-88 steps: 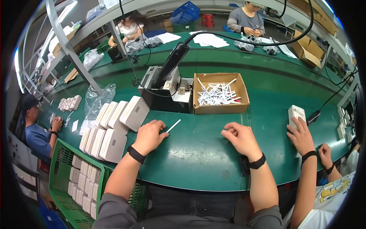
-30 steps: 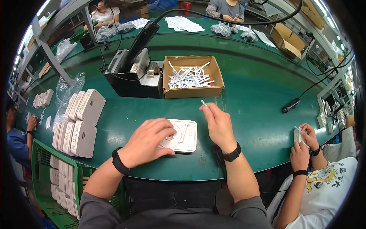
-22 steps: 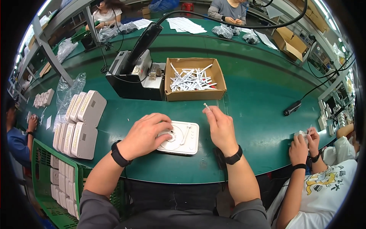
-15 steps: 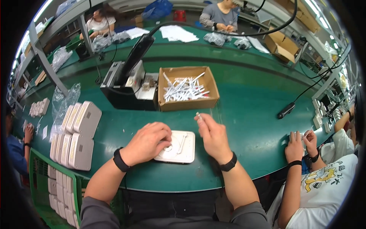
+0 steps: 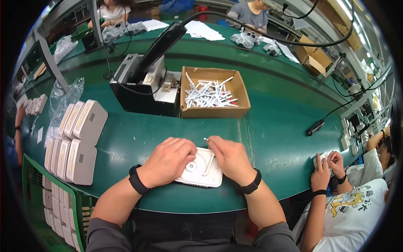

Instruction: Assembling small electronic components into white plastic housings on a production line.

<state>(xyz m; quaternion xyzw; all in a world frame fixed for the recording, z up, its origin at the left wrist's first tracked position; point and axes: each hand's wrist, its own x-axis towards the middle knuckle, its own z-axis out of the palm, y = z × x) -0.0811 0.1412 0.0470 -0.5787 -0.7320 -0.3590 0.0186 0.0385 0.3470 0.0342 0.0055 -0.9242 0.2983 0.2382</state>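
Observation:
A white, flat box shaped like a small record player (image 5: 200, 171) lies on the green table in front of me, with a round disc and a slim arm moulded on its top. My left hand (image 5: 167, 161) curls its fingers over the box's left side and grips it. Over the far right corner, my right hand (image 5: 231, 158) pinches a small pale piece with a shiny tip (image 5: 205, 139) between thumb and forefinger. Most of that piece is hidden by the fingers, so its kind is unclear.
Beyond my hands stand a cardboard box (image 5: 216, 112) of white strips and a black machine (image 5: 140, 101). Grey-white cases (image 5: 82, 161) are stacked at left above a green crate (image 5: 75, 210). A corded black tool (image 5: 315, 127) lies at right, near a co-worker's hands (image 5: 321, 174).
My right hand has come down and left, from beside the white box to its far right corner, still pinching the small piece. The left hand has shifted slightly, uncovering more of the disc.

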